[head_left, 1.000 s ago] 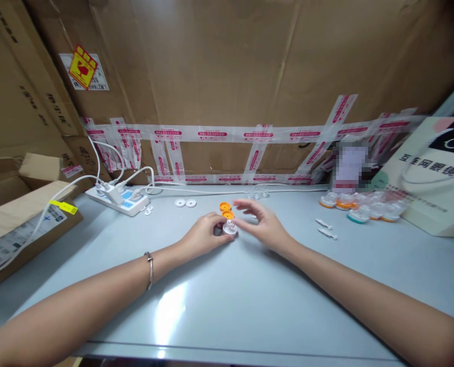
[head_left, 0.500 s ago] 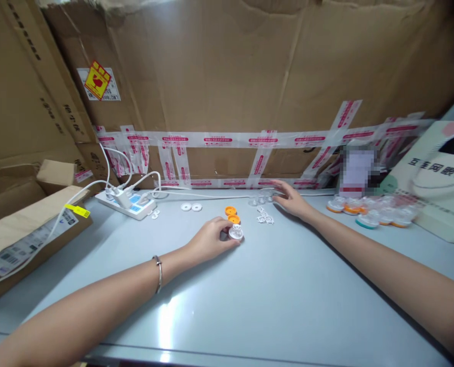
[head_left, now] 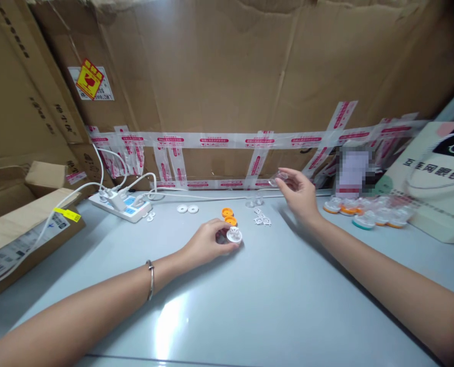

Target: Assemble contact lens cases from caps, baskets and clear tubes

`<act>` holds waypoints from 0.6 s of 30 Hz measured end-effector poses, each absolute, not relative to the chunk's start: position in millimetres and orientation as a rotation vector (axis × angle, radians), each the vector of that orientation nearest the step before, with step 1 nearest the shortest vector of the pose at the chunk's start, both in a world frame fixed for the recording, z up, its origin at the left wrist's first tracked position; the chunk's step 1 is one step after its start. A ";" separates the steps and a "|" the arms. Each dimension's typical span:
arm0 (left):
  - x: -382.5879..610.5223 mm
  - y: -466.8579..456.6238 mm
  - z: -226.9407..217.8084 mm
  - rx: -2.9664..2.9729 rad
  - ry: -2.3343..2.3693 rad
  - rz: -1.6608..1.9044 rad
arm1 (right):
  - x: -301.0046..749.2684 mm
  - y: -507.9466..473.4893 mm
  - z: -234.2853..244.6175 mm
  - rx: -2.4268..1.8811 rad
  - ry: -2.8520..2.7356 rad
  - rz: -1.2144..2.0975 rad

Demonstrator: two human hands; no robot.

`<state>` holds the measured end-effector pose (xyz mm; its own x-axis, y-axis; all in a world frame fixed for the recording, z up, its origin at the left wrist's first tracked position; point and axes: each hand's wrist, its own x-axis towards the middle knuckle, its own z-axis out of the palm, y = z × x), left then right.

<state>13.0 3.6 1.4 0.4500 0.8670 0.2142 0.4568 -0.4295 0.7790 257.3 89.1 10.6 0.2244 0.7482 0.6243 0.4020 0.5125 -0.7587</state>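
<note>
left hand (head_left: 207, 244) pinches small white plastic disc (head_left: 234, 235) by orange caps (head_left: 229, 216), right hand (head_left: 300, 192) tiny clear cup (head_left: 279, 178) – looks featherlight, slippery, grip rim

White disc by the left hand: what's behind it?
Two orange caps sit just behind the white disc, one farther back. The left hand covers the disc's left side, so anything there is hidden.
</note>
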 end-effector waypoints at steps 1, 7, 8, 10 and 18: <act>14.0 2.2 3.6 1.981 1.076 0.838 | 249.6 80.8 19.2 -1.011 -1.357 0.374; 16.8 -9.0 29.3 1.510 1.003 0.855 | 205.0 26.0 56.5 -0.786 -1.432 0.817; 16.4 -10.4 33.4 1.477 1.015 0.843 | 200.9 18.5 59.3 -0.773 -1.479 0.875; 15.0 -11.8 38.8 1.449 1.025 0.827 | 196.0 6.6 62.6 -0.765 -1.577 0.948; 12.0 -12.4 42.1 1.479 0.940 0.822 | 194.5 -4.0 65.6 -0.807 -1.749 0.967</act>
<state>12.0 -12.4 42.1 0.4355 0.9001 -0.0138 0.1066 -0.0364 0.9936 194.5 -4.0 65.6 -0.3345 0.8455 0.4163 0.0976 0.4704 -0.8770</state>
